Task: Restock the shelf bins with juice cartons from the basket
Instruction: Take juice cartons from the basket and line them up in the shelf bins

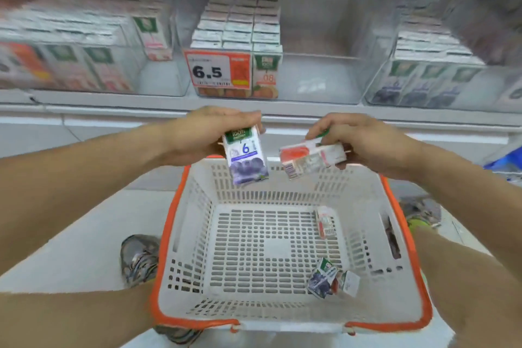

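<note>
Both hands up over the basket (180,206), one carton apiece. Left hand (203,133) gripping purple grape carton (245,158) from the top, hanging upright, label facing out, prob. to match it to the purple-fronted bin (423,76) at right. Right hand (364,138) curled round red carton (310,157), tipped near flat, likely bound for the red/orange bins, e.g. w/ the 6.5 price tag (217,72). Forearms stretched fwd, wrists bent down, cartons near but apart. Three more cartons left in basket: one by far right wall (324,222), two near front right (333,281). Shelf blurred; details unclear.
</note>
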Motion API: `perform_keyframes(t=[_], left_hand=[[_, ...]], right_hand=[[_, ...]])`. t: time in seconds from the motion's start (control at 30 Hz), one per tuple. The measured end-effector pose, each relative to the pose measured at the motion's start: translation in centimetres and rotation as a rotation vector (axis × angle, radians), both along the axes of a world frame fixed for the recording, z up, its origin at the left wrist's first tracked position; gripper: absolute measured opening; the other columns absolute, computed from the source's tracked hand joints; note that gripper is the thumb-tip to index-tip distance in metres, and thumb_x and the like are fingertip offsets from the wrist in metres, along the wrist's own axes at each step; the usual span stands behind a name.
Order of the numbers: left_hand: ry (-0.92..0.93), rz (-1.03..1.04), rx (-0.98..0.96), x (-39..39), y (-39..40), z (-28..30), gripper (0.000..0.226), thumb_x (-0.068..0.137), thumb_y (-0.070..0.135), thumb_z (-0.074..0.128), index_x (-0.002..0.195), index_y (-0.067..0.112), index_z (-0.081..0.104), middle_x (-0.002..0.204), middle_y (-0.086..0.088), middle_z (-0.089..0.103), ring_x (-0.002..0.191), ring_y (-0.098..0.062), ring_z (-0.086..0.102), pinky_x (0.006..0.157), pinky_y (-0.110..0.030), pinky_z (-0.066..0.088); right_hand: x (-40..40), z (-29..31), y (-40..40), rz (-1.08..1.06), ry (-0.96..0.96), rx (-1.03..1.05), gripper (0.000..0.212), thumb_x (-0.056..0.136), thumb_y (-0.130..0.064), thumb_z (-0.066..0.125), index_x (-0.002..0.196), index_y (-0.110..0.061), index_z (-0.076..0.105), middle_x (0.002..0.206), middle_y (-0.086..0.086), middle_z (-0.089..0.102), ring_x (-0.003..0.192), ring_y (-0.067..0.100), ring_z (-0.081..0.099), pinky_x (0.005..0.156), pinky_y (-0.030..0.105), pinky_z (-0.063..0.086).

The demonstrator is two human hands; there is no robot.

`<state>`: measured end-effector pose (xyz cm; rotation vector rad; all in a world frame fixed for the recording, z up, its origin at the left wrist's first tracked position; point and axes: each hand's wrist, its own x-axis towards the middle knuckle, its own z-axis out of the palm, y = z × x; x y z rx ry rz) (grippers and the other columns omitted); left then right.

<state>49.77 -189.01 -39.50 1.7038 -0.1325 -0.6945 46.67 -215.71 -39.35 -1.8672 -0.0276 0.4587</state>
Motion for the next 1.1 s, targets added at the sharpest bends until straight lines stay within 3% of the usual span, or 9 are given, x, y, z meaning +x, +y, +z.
perform_keyframes(t=[0.1,0.2,0.3,0.37,0.53,0.67,0.9,1.0,1.1], left_hand=[[-0.077,-0.054,0.046,-0.3,0.4,4.9,0.03,0.078,0.045,0.06,0.082,0.023,0.08,0.09,-0.003,0.076,0.077,-0.012,0.069,0.073,-0.024,0.055],[-0.161,-0.009,0.165,-0.7,1.4,6.0,0.046,0.071,0.049,0.07,0.097,0.012,0.077,0.092,-0.009,0.077,0.082,-0.022,0.066,0.075,-0.031,0.052],[-0.223,0.031,0.175,-1.2,2.3,5.0,0.041,0.072,0.042,0.078,0.106,0.018,0.075,0.105,-0.008,0.075,0.091,-0.019,0.07,0.083,-0.036,0.055],[-0.229,-0.045,0.212,-1.3,2.8,4.7,0.044,0.069,0.035,0.077,0.111,0.026,0.07,0.108,0.003,0.075,0.096,-0.014,0.071,0.082,-0.029,0.058],[-0.197,-0.091,0.231,-1.5,2.4,4.8,0.038,0.07,0.035,0.08,0.106,0.025,0.073,0.098,0.007,0.076,0.089,-0.01,0.072,0.07,-0.018,0.054],[-0.204,0.037,0.249,-1.7,3.7,4.8,0.039,0.063,0.046,0.08,0.088,0.016,0.078,0.088,0.0,0.076,0.071,-0.009,0.067,0.062,-0.017,0.051],[-0.258,0.188,0.175,-1.4,8.6,6.4,0.041,0.062,0.044,0.081,0.091,0.016,0.075,0.086,0.004,0.077,0.069,-0.011,0.07,0.062,-0.021,0.052],[-0.354,0.294,0.183,-1.1,11.9,7.2,0.036,0.063,0.046,0.081,0.09,0.023,0.075,0.081,0.012,0.075,0.067,-0.007,0.07,0.057,-0.015,0.05],[-0.431,0.519,0.154,-0.4,15.4,7.4,0.041,0.059,0.047,0.081,0.088,0.019,0.073,0.08,0.002,0.076,0.062,-0.003,0.069,0.055,-0.012,0.049]], right_hand=[[0.3,1.5,1.0,-0.069,0.062,0.286,0.018,0.091,-0.013,0.057,0.099,-0.007,0.072,0.088,0.018,0.065,0.072,0.026,0.058,0.059,0.034,0.045],[0.3,2.5,2.1,0.012,0.172,0.493,0.034,0.083,-0.027,0.066,0.11,-0.006,0.069,0.094,0.015,0.07,0.076,0.023,0.065,0.064,0.03,0.056],[0.3,2.3,3.1,0.138,0.165,0.569,0.054,0.066,-0.002,0.078,0.119,-0.003,0.065,0.103,0.013,0.07,0.085,0.018,0.068,0.075,0.026,0.058],[0.6,1.8,3.8,0.092,0.174,0.567,0.057,0.066,0.011,0.073,0.12,-0.004,0.065,0.101,0.012,0.07,0.081,0.014,0.067,0.07,0.022,0.057],[0.8,1.3,4.8,-0.051,0.17,0.476,0.042,0.069,-0.009,0.075,0.11,-0.009,0.07,0.089,0.008,0.07,0.066,0.013,0.063,0.052,0.019,0.048],[0.8,1.3,6.6,-0.068,0.133,0.46,0.035,0.077,-0.033,0.069,0.101,-0.007,0.072,0.092,0.018,0.072,0.066,0.019,0.065,0.059,0.025,0.056],[1.4,3.9,12.3,-0.07,-0.055,0.515,0.036,0.088,-0.026,0.061,0.115,-0.003,0.067,0.103,0.017,0.074,0.086,0.029,0.072,0.079,0.036,0.059],[2.0,5.8,15.1,-0.118,-0.242,0.47,0.04,0.08,-0.02,0.068,0.116,-0.003,0.064,0.103,0.017,0.074,0.089,0.033,0.073,0.079,0.037,0.061],[3.5,8.2,18.3,-0.08,-0.403,0.345,0.033,0.08,-0.012,0.074,0.111,-0.007,0.063,0.1,0.012,0.075,0.087,0.029,0.075,0.075,0.039,0.062]])
